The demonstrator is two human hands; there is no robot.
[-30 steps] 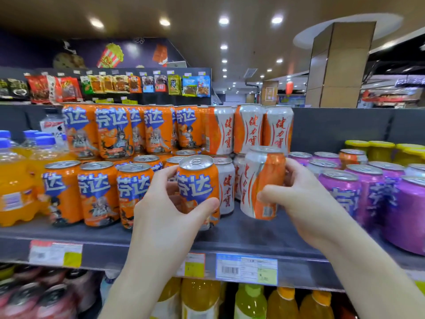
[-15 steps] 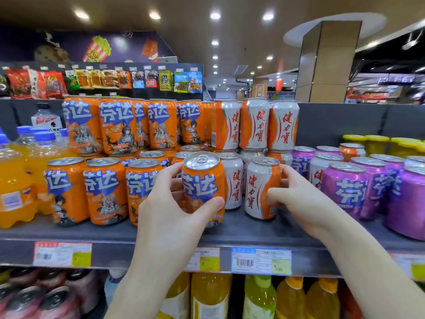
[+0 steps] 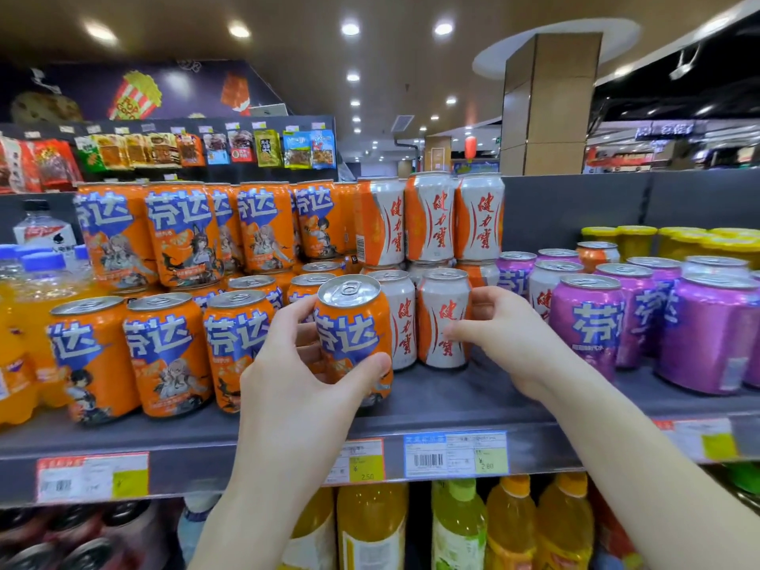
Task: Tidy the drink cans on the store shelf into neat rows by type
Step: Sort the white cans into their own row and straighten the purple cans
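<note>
past the row of orange cans (image 3: 164, 355), the left hand (image 3: 296, 384) wraps thumb and fingers round a tilted orange can (image 3: 353, 339) at the shelf (image 3: 452, 399) front. just beside it, the right hand (image 3: 506, 335) curls round an upright white-and-orange can (image 3: 444, 318); purple cans (image 3: 588, 327) stand further right.

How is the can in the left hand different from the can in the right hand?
The orange can in the left hand has blue-and-white lettering; the white can in the right hand has red lettering and orange sides. The orange can tilts toward the camera, the white can stands upright. Both have silver tops and similar size.
</note>
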